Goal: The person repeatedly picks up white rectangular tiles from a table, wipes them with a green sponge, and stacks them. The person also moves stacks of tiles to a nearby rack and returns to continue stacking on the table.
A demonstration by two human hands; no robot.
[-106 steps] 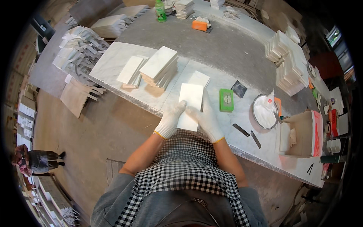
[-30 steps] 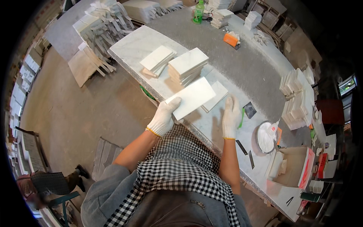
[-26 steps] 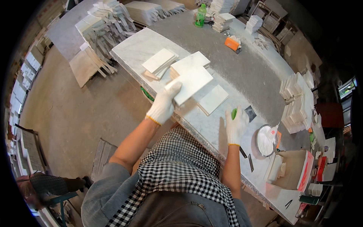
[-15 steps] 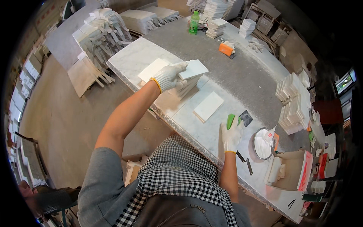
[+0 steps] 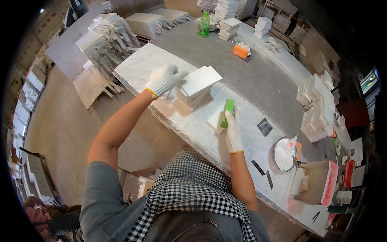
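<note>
My right hand [image 5: 233, 131], in a white knitted glove, grips a green block [image 5: 227, 113]. The block is over a white rectangular tile [image 5: 214, 122] on the marble slab and hides part of it; whether the two touch I cannot tell. My left hand [image 5: 164, 78], gloved too and blurred by motion, is raised just left of a stack of white tiles [image 5: 200, 82]. Its fingers look bent, but the blur hides whether anything is in them. White tile pieces show partly below that hand.
A dark square pad [image 5: 264, 127] lies right of my right hand. Nearer are two dark flat strips [image 5: 258, 167], a bowl of white paste [image 5: 284, 155] and an open cardboard box [image 5: 313, 183]. Beyond stand a green bottle [image 5: 204, 25], an orange block [image 5: 241, 52] and stacked tiles [image 5: 313, 109].
My right hand has moved up and left from beside the dark pad, carrying the green block to the tile. My left hand has left the top of the stack and shifted left.
</note>
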